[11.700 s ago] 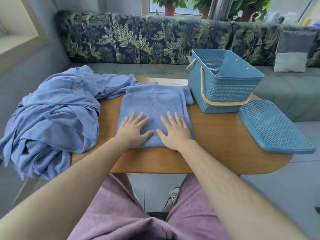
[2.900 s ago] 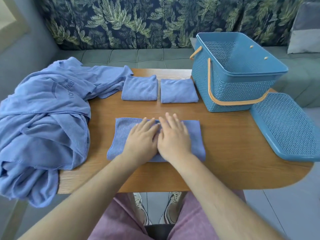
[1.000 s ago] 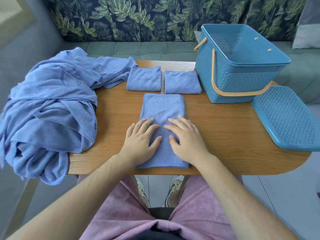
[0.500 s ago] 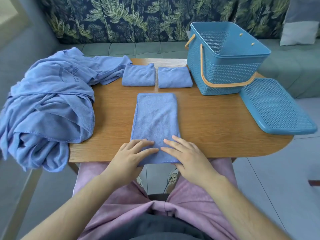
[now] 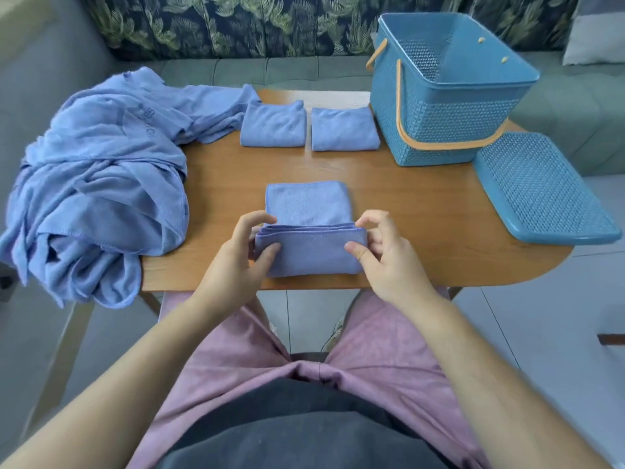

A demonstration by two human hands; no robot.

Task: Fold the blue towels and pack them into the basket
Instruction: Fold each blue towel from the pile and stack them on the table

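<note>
The blue towel, a soft napped strip on the desk nearer the person than the basket, has its near end lifted and doubled back, with the left hand and right hand each pinching one side of the fold. A folded towel lies just left of the basket with a second folded towel beyond it. The heaped cloth farther left bears dark lettering too blurred to read.

Leaf-print sofa behind wooden table; perhaps tiled floor.
</note>
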